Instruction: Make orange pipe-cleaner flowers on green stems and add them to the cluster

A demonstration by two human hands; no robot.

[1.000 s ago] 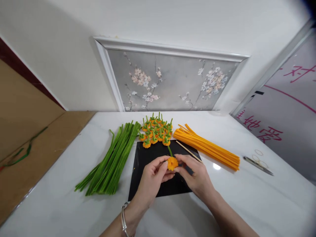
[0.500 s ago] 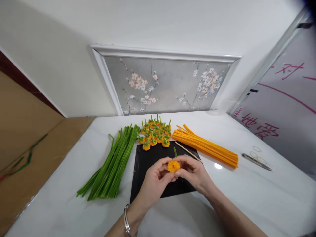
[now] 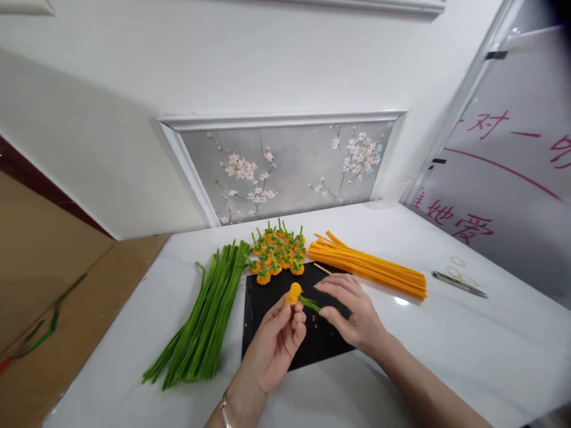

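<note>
Pinching a small orange flower between thumb and fingertips, the left hand holds it just above the black mat, with the green stems slanting out to the right. The right hand sits beside the stem ends, thumb and fingers spread wide apart; whether the thumb touches the stems, I cannot tell. A few orange bits lie on the mat, and a thin stick runs at its far edge, partly hidden by the right hand. Beyond the mat, a cluster of orange flower heads stands with short green stems up. A bundle of green strips lies to the left, an orange bundle to the right, and farther right a pointed metal tool rests on the white table.
</note>
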